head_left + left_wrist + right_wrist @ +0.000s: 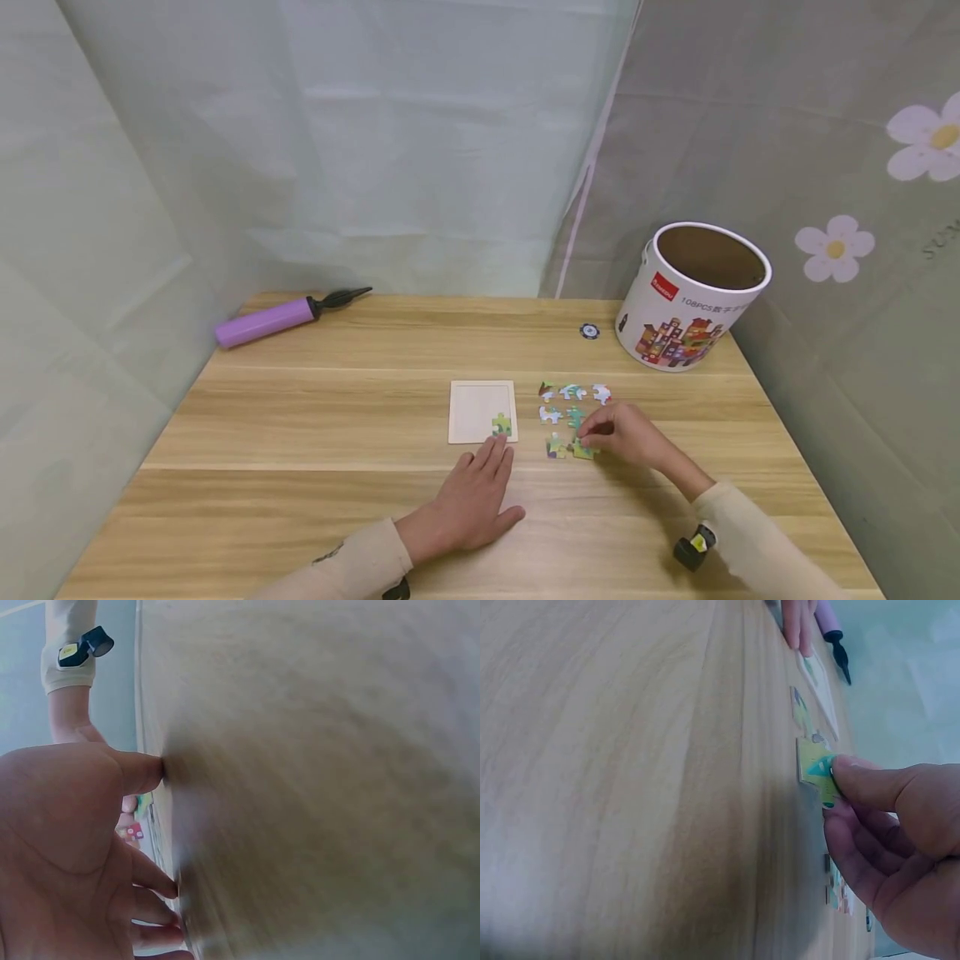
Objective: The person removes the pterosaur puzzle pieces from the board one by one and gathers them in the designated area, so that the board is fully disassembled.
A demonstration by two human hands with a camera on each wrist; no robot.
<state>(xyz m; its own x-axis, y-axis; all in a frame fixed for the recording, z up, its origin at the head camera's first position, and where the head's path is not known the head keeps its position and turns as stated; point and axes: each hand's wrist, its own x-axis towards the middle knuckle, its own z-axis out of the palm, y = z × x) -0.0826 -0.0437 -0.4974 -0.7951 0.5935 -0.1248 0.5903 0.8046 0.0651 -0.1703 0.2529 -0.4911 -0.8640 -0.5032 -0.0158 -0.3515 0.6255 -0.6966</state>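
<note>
A pale square puzzle tray [471, 408] lies on the table with a green jigsaw piece [502, 426] in its lower right corner. My left hand [474, 497] rests with its fingers extended, fingertips at the tray's near edge beside that piece. To the right, my right hand [621, 433] pinches a yellow-green jigsaw piece [814, 763] between thumb and fingers, low over the table. Another green jigsaw piece [556, 447] lies just left of it. Beyond the right hand are several loose pieces, including a white and blue piece [550, 414]; the hand partly hides some of them.
At the back right stands a white bucket [660, 321] with printed blocks on its side. A dark round chip [589, 332] lies left of it. A purple hand pump [273, 321] with a black nozzle lies at the back left. Fabric hangs behind the wooden table [315, 425].
</note>
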